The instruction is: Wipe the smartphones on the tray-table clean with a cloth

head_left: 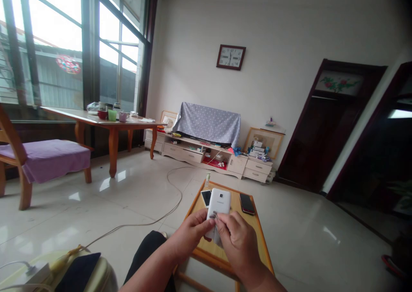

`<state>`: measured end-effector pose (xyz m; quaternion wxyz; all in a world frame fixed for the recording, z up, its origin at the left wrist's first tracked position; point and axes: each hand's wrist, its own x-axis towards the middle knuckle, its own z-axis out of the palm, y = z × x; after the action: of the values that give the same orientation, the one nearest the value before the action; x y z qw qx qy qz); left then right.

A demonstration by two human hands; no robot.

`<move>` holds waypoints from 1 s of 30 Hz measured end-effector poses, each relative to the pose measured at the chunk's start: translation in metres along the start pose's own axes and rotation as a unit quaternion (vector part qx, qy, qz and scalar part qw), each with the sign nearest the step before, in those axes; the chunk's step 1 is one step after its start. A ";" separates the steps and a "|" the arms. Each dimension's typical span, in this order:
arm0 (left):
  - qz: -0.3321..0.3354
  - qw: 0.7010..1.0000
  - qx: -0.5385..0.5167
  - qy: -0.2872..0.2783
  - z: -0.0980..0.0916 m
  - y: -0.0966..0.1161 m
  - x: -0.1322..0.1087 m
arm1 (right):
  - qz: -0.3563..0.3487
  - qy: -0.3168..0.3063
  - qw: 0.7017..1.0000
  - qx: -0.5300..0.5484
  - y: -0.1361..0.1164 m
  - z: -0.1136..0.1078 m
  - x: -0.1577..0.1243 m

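The white phone (220,200) is above the desk (234,201), between its side edges, gripped by the left hand (197,230); the right hand (238,234) curls against it, whether pinching anything I cannot tell. A slackened left grip could let it slip and strike the desk.

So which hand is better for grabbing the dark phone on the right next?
Probably the right hand: it's closer to the dark phone, on the same side. The left hand is farther away and holds a white phone.
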<state>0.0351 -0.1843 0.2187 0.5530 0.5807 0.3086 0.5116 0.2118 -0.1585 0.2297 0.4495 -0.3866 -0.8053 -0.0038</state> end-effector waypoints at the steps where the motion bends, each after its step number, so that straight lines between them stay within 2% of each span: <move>1: -0.001 1.000 0.004 -0.012 -0.001 0.001 -0.001 | -0.011 0.002 1.000 -0.011 0.003 -0.001 0.005; 6: -0.003 0.999 0.019 -0.036 -0.007 0.001 -0.006 | -0.021 0.081 0.991 -0.104 0.013 0.004 0.025; 10: 0.009 0.999 0.033 -0.031 -0.017 0.001 -0.009 | -0.138 0.035 0.977 -0.158 0.008 0.022 0.016; 12: 0.010 0.999 0.040 -0.031 -0.022 0.000 -0.011 | -0.168 0.015 0.972 -0.163 0.009 0.027 0.018; 18: 0.004 0.998 0.044 -0.044 -0.029 -0.002 -0.013 | -0.077 0.084 0.979 -0.171 0.011 0.033 0.040; 22: 0.030 0.996 0.074 -0.028 -0.032 0.001 -0.015 | -0.157 0.017 0.979 -0.130 -0.007 0.045 0.024; 24: 0.042 0.994 0.095 -0.021 -0.033 0.001 -0.016 | -0.173 0.003 0.977 -0.126 -0.011 0.047 0.023; 28: 0.016 0.996 0.081 -0.028 -0.033 0.001 -0.016 | -0.103 0.069 0.979 -0.163 0.000 0.039 0.043; 30: 0.007 0.997 0.069 -0.029 -0.033 0.001 -0.015 | -0.082 0.082 0.978 -0.172 0.004 0.038 0.045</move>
<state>0.0001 -0.1880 0.2116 0.5171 0.6338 0.3231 0.4760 0.1741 -0.1146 0.2383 0.4389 -0.3889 -0.7821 -0.2110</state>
